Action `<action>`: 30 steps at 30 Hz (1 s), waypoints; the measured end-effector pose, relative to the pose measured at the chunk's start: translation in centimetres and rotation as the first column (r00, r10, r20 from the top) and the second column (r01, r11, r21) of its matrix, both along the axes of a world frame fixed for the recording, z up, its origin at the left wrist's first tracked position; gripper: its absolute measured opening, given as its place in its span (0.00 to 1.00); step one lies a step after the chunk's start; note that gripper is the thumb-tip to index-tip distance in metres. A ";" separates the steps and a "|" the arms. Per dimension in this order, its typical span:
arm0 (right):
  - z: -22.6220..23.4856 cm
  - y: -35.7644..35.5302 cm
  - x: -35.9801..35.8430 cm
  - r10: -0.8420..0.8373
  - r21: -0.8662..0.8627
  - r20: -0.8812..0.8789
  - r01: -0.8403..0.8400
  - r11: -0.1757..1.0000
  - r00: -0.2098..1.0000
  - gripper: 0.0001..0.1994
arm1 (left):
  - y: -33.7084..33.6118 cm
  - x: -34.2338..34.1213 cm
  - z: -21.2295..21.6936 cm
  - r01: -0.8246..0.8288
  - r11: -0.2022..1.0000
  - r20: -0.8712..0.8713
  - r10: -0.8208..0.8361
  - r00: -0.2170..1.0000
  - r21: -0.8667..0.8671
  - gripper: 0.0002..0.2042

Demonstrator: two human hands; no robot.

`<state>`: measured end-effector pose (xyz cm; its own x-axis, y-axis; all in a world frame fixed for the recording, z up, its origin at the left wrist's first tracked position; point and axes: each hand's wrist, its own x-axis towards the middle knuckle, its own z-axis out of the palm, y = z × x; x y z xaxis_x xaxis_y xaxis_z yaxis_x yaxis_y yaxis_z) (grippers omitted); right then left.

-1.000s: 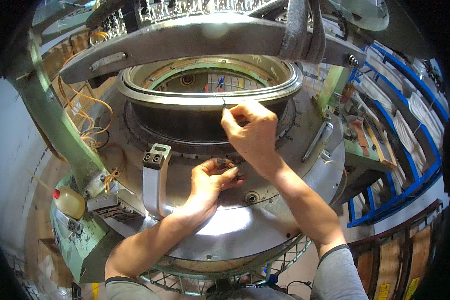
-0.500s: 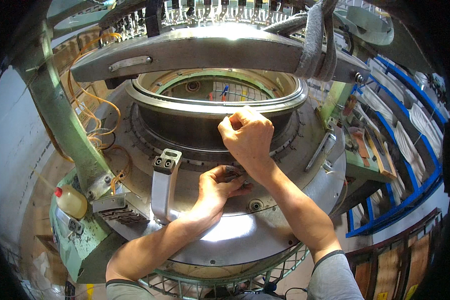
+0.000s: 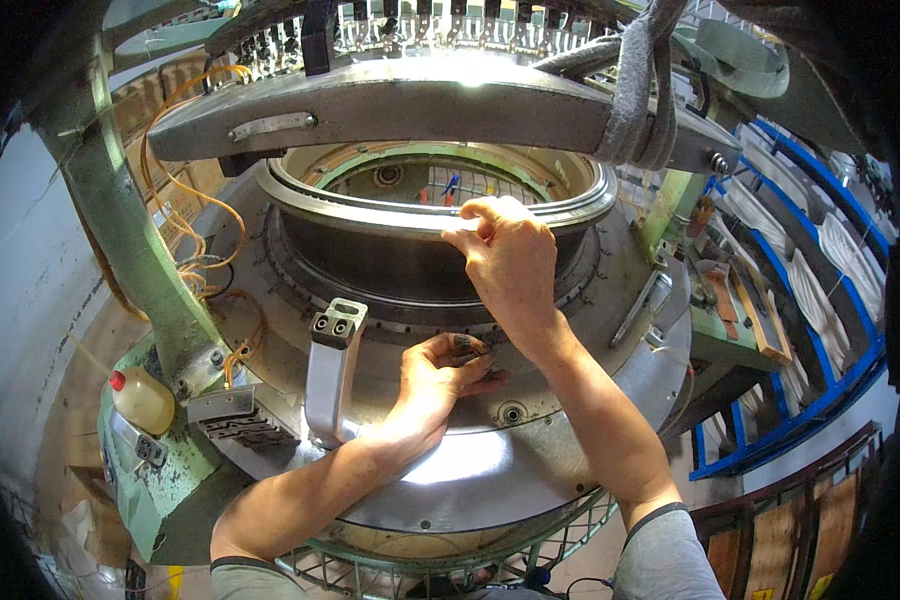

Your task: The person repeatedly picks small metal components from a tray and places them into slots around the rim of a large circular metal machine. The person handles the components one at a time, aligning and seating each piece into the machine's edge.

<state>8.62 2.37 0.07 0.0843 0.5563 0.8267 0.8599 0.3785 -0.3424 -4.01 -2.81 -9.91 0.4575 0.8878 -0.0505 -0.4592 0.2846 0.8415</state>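
A large circular knitting machine fills the view, with a dark cylinder (image 3: pixel 390 262) under a bright metal ring rim (image 3: pixel 370 215). My right hand (image 3: pixel 510 262) rests on the front of the rim, fingers curled over its edge. My left hand (image 3: pixel 440 378) lies lower, on the grey bed plate (image 3: pixel 470 470) at the foot of the cylinder, and its fingertips pinch a small dark part against the toothed ring. An upright grey metal bracket (image 3: pixel 328 370) stands just left of my left hand.
A curved grey arm (image 3: pixel 420 110) spans above the cylinder. A green frame post (image 3: pixel 130 250) rises at left with orange wires (image 3: pixel 185 180). A yellow oil bottle with red cap (image 3: pixel 140 398) sits low left. Blue racks (image 3: pixel 810 300) stand at right.
The view has shifted lower, so the machine sits lower in frame. My right hand stays on the rim. My left hand remains at the cylinder's foot, fingers slightly rearranged.
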 end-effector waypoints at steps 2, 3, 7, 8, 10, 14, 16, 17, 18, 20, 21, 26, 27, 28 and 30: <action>0.0 0.0 0.1 0.010 -0.022 0.044 -0.009 1.000 0.999 0.11 | 0.0 0.0 -0.1 0.001 1.000 0.013 0.000 1.000 -0.012 0.06; 0.0 0.0 0.1 -0.012 -0.057 0.077 0.016 0.998 0.997 0.11 | 0.0 0.1 -0.2 -0.004 1.000 0.017 0.004 1.000 -0.001 0.06; 0.1 -0.3 0.2 -0.063 -0.112 0.177 0.083 0.990 0.982 0.14 | 0.0 0.0 -0.1 0.010 1.000 0.032 -0.010 0.999 -0.020 0.07; 0.2 -0.5 0.4 -0.028 -0.099 0.182 0.046 0.994 0.983 0.14 | 0.0 -0.1 -0.1 0.018 0.999 0.025 -0.017 1.000 -0.041 0.07; 0.4 -1.3 1.1 0.035 -0.077 0.193 -0.021 0.997 0.981 0.14 | 0.1 -0.2 0.1 0.036 0.998 0.007 -0.036 0.999 -0.048 0.07; -1.5 -6.5 3.8 0.181 -0.209 0.175 -0.143 0.967 0.968 0.09 | 0.1 -0.4 0.3 0.026 0.998 0.060 -0.022 0.998 -0.057 0.06; -3.4 -8.8 4.4 0.248 -0.534 -0.267 -0.358 0.766 0.931 0.08 | 0.0 -0.3 0.2 -0.003 1.000 0.065 0.003 0.998 0.004 0.05; -4.4 -9.5 4.3 0.233 -0.546 -0.324 -0.382 0.746 0.917 0.08 | -0.1 -0.2 0.1 -0.009 1.000 0.046 0.010 0.999 -0.014 0.06; -5.3 -10.1 4.3 0.266 -0.455 -0.372 -0.424 0.783 0.889 0.09 | -0.1 -0.2 0.1 -0.001 0.999 0.071 0.005 0.997 -0.048 0.06; -6.6 -10.4 4.3 0.230 -0.432 -0.358 -0.379 0.818 0.905 0.10 | 0.0 0.0 -0.2 0.012 1.000 0.032 -0.012 0.999 -0.027 0.06; -7.0 -10.6 4.4 0.240 -0.403 -0.306 -0.354 0.844 0.921 0.11 | 0.0 0.0 -0.4 0.020 0.999 0.020 -0.019 1.000 -0.045 0.07; -8.0 -11.4 4.4 0.245 -0.308 -0.345 -0.355 0.882 0.906 0.09 | -0.1 0.1 -0.9 0.043 0.999 -0.027 -0.043 0.999 -0.026 0.06; -8.1 -11.6 4.3 0.243 -0.303 -0.334 -0.348 0.887 0.911 0.09 | -0.1 0.2 -0.8 0.039 0.999 -0.046 -0.040 0.998 -0.026 0.05; -8.2 -11.7 4.2 0.236 -0.318 -0.340 -0.347 0.882 0.910 0.09 | -0.2 0.2 -0.8 0.029 0.999 -0.072 -0.032 0.997 -0.044 0.05; -8.4 -11.9 4.2 0.243 -0.310 -0.342 -0.353 0.883 0.908 0.09 | -0.3 0.3 -0.7 0.040 0.999 -0.117 -0.040 0.992 -0.002 0.07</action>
<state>12.80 -9.58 -8.30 0.0678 0.8438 0.5323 0.5694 0.4053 -0.7152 -3.71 -3.09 -10.58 0.4840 0.8686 -0.1058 -0.3459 0.3010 0.8887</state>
